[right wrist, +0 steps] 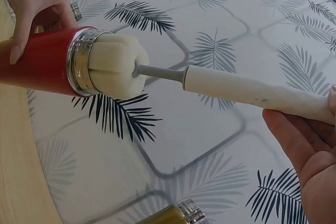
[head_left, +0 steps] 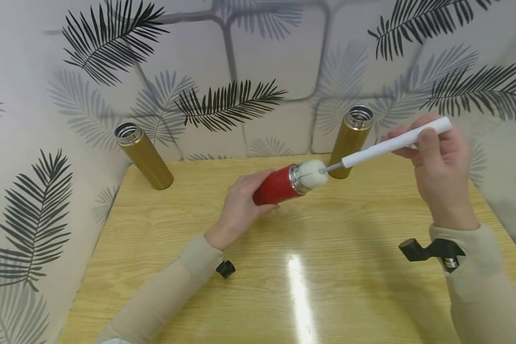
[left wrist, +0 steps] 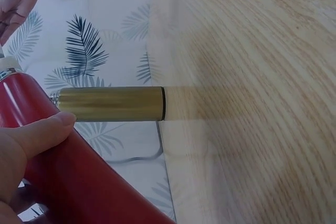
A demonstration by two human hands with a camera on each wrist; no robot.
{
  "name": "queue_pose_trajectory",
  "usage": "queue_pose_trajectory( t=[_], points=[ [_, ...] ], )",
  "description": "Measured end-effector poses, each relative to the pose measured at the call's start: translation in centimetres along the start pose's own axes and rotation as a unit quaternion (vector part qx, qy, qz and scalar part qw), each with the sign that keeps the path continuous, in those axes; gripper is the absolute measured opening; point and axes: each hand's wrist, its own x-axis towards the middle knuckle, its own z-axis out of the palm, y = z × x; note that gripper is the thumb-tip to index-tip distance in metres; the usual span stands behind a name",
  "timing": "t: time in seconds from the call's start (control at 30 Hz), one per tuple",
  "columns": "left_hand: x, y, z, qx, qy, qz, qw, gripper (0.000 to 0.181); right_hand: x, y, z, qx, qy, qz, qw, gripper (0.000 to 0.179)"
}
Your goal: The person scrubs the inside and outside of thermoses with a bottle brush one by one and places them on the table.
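My left hand (head_left: 241,203) grips a red thermos flask (head_left: 277,185), tilted with its steel mouth pointing right. In the left wrist view, the thumb lies along the red flask (left wrist: 89,182). My right hand (head_left: 445,167) holds the white handle (head_left: 395,145) of a bottle brush, thumb on top. The brush's cream sponge head (right wrist: 118,64) sits at the flask's mouth, its near end bulging out past the steel rim (right wrist: 81,61). A short grey stem (right wrist: 163,73) joins sponge and handle. How far the sponge reaches inside is hidden.
One open gold flask (head_left: 144,155) stands at the table's back left. Another gold flask (head_left: 351,141) stands at the back right, behind the brush. The wooden table (head_left: 189,306) meets a leaf-patterned wall (head_left: 275,57). Black wrist cameras sit on both sleeves.
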Motion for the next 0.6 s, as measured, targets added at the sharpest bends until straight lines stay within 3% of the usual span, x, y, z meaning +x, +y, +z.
queue_pose_trajectory(
  t=[0.23, 0.47, 0.6],
  points=[
    [-0.2, 0.0, 0.0, 0.003, -0.002, -0.002, 1.0000, 0.081, 0.0, 0.2, 0.0, -0.056, 0.073, -0.010, 0.9957, 0.018],
    [-0.2, 0.0, 0.0, 0.005, 0.009, 0.005, 0.9999, 0.081, 0.3, -0.3, -0.3, -0.031, 0.135, -0.035, 0.9897, 0.037],
    [-0.4, -0.4, 0.0, 0.013, 0.016, -0.012, 0.9997, 0.081, 0.6, -1.4, -0.9, -0.035, 0.186, -0.056, 0.9804, 0.041]
  ],
)
